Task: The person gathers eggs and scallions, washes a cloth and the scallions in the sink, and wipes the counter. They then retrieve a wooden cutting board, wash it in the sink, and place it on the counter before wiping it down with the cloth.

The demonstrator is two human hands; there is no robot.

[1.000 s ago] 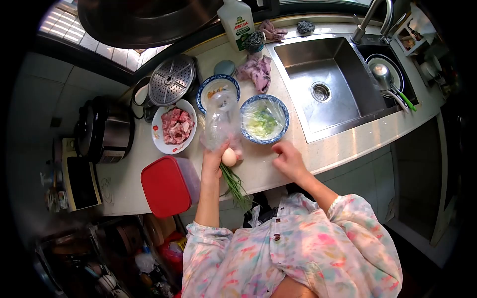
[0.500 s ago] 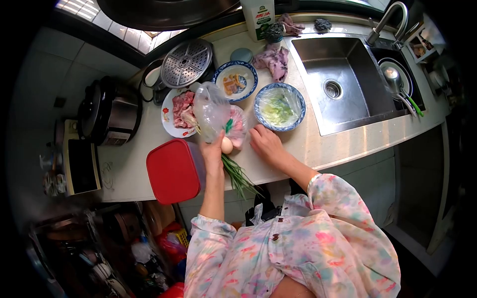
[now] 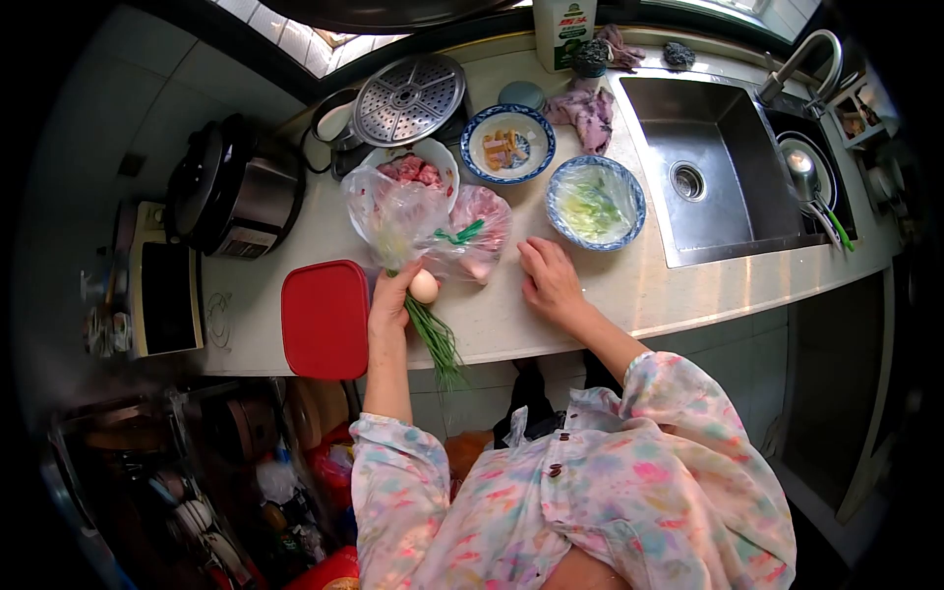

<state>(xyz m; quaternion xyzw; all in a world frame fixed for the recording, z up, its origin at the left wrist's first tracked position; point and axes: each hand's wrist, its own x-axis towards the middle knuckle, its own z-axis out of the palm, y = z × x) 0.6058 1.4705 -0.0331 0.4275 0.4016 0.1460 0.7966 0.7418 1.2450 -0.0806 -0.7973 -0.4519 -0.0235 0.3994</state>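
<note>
My left hand (image 3: 391, 298) is closed around an egg (image 3: 423, 286) and a bunch of thin spring onions (image 3: 433, 337), whose green ends hang over the counter's front edge. A clear plastic bag (image 3: 388, 211) rises from the same hand and overlaps a plate of raw meat (image 3: 413, 171). Beside it lies another clear bag of pink meat (image 3: 482, 218) with a green tie (image 3: 460, 234). My right hand (image 3: 551, 280) rests on the counter with its fingers loosely bent and nothing in them. Just beyond it stands a blue-rimmed bowl of green leaves (image 3: 595, 204) under clear film.
A red-lidded box (image 3: 324, 320) stands at the counter's front edge, left of my arm. Behind are a bowl of brownish pieces (image 3: 504, 147), a perforated steamer tray (image 3: 408, 100) and a purple cloth (image 3: 590, 118). A pressure cooker (image 3: 241, 192) is at left, the sink (image 3: 708, 167) at right.
The clear bag at my left hand has tipped left and lower over the meat plate, baring the green-tied bag. The egg and spring onions stay in that hand; my right hand still rests on the counter.
</note>
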